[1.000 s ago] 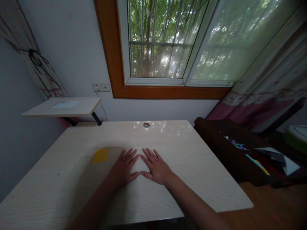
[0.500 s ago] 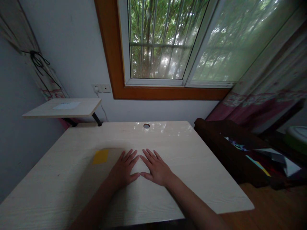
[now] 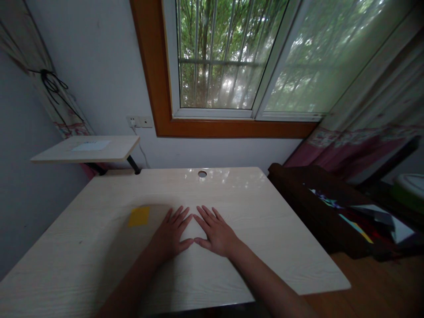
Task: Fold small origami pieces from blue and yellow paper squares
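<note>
Green trees (image 3: 198, 26) show through the window (image 3: 218, 66) in the head view, far past the left hand (image 3: 170, 234) and the right hand (image 3: 215, 234). Both hands rest on a pale table (image 3: 281, 247), palms down. Each one is flat, with its fingers spread wide. The thumb tips meet or nearly meet, and so do the pointer tips; it is hard to tell which. Bare table shows in the gap between them. A yellow note (image 3: 139, 216) lies flat on the table, just left of the left hand and apart from it. A round hole (image 3: 202, 174) sits past both hands, near the back edge. Farther off, left of the left hand, is a small shelf (image 3: 59, 153) with white paper (image 3: 91, 145) on top. Well right of the right hand is dark brown furniture (image 3: 288, 194) with loose papers (image 3: 402, 227) on it.
</note>
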`<state>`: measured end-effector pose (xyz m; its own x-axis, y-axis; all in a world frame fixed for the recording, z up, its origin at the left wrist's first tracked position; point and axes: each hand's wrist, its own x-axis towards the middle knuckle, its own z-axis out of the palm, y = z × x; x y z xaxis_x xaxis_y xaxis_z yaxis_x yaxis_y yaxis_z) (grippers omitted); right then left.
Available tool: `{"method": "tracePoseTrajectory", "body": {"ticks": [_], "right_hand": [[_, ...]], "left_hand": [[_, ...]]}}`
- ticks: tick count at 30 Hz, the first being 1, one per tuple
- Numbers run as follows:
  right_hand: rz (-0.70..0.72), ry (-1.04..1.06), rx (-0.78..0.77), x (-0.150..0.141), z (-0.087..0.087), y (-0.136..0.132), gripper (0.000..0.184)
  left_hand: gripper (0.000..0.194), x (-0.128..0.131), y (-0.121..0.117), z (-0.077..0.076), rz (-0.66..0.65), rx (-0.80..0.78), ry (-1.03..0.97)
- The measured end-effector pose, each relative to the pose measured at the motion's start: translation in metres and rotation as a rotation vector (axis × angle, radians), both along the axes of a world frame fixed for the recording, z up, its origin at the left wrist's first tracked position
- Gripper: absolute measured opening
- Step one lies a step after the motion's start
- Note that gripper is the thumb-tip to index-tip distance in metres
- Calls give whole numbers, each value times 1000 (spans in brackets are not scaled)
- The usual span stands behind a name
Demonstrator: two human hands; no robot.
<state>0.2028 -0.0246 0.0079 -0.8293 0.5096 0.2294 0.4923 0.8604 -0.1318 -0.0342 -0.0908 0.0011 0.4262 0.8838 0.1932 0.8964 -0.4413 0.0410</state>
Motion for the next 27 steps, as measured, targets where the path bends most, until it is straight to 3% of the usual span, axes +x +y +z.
{"method": "tracePoseTrajectory", "body": {"ticks": [27], "right_hand": [[-2,6,-10,0,0,0,77]], "left_hand": [[72,2,-1,3,8,-14,2]]}}
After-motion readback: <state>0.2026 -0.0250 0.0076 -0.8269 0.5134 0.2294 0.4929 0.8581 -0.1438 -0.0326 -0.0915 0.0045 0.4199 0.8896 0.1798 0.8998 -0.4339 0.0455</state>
